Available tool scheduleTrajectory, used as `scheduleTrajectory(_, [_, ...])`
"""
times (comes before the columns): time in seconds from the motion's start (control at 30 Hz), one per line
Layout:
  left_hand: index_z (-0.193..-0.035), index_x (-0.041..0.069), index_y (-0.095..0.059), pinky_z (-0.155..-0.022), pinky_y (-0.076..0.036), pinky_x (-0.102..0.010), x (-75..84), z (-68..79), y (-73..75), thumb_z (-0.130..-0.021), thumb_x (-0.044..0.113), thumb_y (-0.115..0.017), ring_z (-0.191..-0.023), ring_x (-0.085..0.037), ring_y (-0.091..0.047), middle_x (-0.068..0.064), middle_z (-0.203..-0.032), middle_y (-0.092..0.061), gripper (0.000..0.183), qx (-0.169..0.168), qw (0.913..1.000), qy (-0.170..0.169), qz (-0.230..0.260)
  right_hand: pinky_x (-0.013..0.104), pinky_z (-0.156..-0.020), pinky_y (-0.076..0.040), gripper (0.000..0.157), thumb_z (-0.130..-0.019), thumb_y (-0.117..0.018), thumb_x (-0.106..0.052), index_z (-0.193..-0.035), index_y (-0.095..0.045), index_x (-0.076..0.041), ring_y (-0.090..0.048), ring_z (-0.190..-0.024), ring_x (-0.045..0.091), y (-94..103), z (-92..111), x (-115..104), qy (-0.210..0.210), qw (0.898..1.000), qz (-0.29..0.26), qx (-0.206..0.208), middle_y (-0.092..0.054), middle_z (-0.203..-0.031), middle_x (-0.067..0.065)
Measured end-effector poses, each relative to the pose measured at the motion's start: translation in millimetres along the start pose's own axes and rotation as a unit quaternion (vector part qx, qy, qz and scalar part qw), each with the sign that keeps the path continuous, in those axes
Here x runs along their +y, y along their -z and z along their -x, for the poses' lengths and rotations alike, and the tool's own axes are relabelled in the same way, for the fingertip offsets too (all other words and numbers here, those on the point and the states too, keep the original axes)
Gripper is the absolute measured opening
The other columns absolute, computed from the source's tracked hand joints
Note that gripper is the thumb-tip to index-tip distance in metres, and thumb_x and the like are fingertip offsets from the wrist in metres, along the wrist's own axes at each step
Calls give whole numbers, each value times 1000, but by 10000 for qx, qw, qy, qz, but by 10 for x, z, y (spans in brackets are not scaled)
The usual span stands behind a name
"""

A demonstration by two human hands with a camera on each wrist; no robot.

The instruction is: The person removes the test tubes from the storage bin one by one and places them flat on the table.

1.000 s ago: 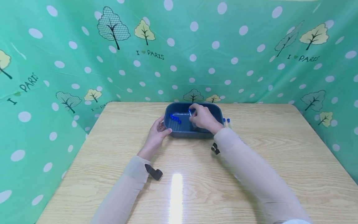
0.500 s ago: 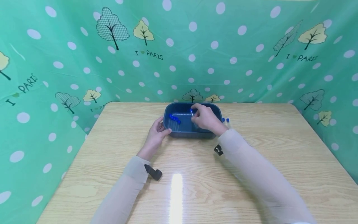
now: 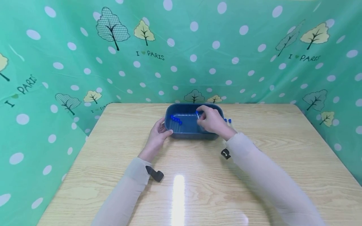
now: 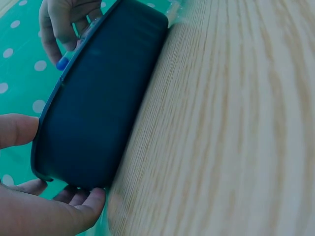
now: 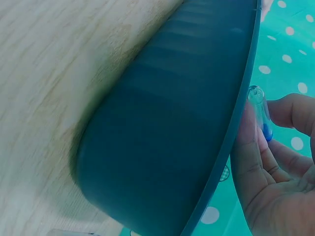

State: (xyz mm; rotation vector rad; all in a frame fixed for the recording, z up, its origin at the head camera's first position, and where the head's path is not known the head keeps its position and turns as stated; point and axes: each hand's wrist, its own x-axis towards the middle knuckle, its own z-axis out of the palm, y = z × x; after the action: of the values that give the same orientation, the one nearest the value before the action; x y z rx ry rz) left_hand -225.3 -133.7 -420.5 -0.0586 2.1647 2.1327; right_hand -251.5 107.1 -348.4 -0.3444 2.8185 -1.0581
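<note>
A dark blue plastic bin [image 3: 195, 136] stands near the table's back edge. My left hand [image 3: 156, 137] holds its left end, thumb on the rim and fingers against the outer wall, as the left wrist view also shows. Over the right half of the bin, my right hand [image 3: 212, 121] pinches a small clear tube with a blue cap [image 5: 259, 105] between thumb and fingers. The right wrist view shows the tube just past the rim, its rounded clear end toward the camera. Inside the bin's left part lie several blue-capped tubes [image 3: 176, 120] in a slanting row.
Just right of the bin, two more blue-capped tubes [image 3: 230, 121] lie on the wooden table [image 3: 135, 201], partly hidden by the right hand and wrist. A green dotted curtain [image 3: 181, 62] hangs behind the table and along its sides.
My right hand has drifted a little to the right over the bin, carrying the tube with it. The left hand keeps its hold on the bin, and the row of tubes lies as before.
</note>
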Motion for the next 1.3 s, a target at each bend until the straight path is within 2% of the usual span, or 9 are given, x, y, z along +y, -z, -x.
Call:
scheduleTrajectory(0.17, [-148,15,-33,-105,-42,-38,-1,0,-2,-86,1,-65,-132,-29,-41,-16,-144,-41,71,-7,10000,-32,24,32,-56,-52,50,-89,-61,-13,-137,-46,-12,-66,-64,26,41,52,39,-35,10000,39,25,-62,-82,4])
scheduleTrajectory(0.43, [-147,16,-33,-105,-42,-37,-6,5,-6,-87,2,-65,-132,-28,-41,-15,-144,-40,70,20,10000,17,63,32,-51,-51,51,-89,-59,-10,-138,-44,-8,-63,-58,21,103,136,103,4,9999,-104,-31,-62,-82,7])
scheduleTrajectory(0.7, [-148,16,-32,-105,-42,-37,-5,6,2,-87,2,-65,-132,-27,-41,-15,-145,-40,70,-13,10000,23,61,34,-47,-49,50,-90,-59,-10,-138,-43,-10,-65,-63,32,178,241,145,-64,9994,-333,-51,-60,-83,9])
scheduleTrajectory(0.83, [-148,16,-32,-104,-42,-36,-10,0,-1,-87,2,-64,-131,-27,-42,-15,-144,-41,70,-31,10000,13,57,34,-49,-51,50,-90,-58,-9,-138,-43,-8,-65,-63,31,217,292,170,-26,9995,-308,-44,-60,-83,9])
scheduleTrajectory(1.3, [-149,15,-29,-107,-39,-39,-5,-14,5,-88,1,-64,-134,-30,-37,-18,-147,-37,72,-125,9998,29,132,31,-55,-54,50,-89,-59,-7,-137,-44,-4,-59,-62,21,331,390,379,-58,9998,-75,152,-59,-84,10])
